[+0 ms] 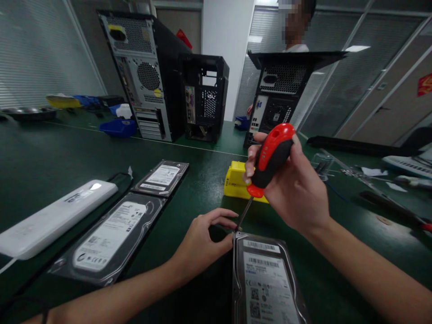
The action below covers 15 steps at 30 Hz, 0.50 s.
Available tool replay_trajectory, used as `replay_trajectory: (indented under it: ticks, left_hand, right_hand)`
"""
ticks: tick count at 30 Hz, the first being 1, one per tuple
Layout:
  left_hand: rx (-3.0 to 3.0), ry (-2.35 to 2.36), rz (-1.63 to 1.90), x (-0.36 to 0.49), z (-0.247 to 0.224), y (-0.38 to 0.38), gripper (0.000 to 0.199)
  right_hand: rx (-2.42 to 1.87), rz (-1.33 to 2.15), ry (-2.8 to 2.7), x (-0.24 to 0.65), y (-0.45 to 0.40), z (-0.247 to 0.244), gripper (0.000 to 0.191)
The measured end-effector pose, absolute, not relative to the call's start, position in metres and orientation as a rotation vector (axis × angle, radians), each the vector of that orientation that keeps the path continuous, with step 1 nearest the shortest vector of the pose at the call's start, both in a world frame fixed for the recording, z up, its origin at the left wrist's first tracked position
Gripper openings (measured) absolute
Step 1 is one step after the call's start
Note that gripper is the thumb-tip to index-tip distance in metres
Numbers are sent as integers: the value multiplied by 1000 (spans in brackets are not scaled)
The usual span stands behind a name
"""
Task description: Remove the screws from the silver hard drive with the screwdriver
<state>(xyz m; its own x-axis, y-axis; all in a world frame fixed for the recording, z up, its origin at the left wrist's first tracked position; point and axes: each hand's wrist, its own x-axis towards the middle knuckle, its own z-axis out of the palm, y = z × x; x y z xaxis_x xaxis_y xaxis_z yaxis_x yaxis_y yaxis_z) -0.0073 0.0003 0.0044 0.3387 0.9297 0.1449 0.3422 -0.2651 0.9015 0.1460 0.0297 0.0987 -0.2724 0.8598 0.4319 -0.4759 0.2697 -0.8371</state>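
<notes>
My right hand (297, 184) is closed around a red-and-black screwdriver (275, 155). The shaft slants down to the far left corner of a hard drive (266, 274), label side up in front of me. At that corner is my left hand (205, 238), thumb against the drive's edge and fingers curled around beside the screwdriver tip. Whether a screw is at the tip is too small to tell. Just behind the shaft stands a yellow box (235, 180), partly covered by my right hand.
Two more hard drives (111, 234) (163, 176) lie at left beside a white power strip (57, 218). Computer cases (145, 76) (205, 99) (275, 94) stand at the back, with a blue bin (118, 128). A person (297, 27) is behind the table. Loose tools and a keyboard (410, 166) lie right.
</notes>
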Motion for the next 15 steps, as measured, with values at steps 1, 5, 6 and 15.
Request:
replay_trajectory:
  ticks: [1,5,6,15]
  left_hand:
    - [1786,1132,907,-7,5,0,28]
    - [1773,1138,882,-8,5,0,30]
    - [1772,1138,875,-8,5,0,30]
    - [1765,1121,861,-7,6,1,27]
  right_hand:
    - [-387,1374,-1291,146,30,99,34]
    - [-416,1374,-1302,143,28,100,35]
    - [-443,1366,-1309,143,28,100,34]
    - [-397,1374,-1278,144,30,97,37]
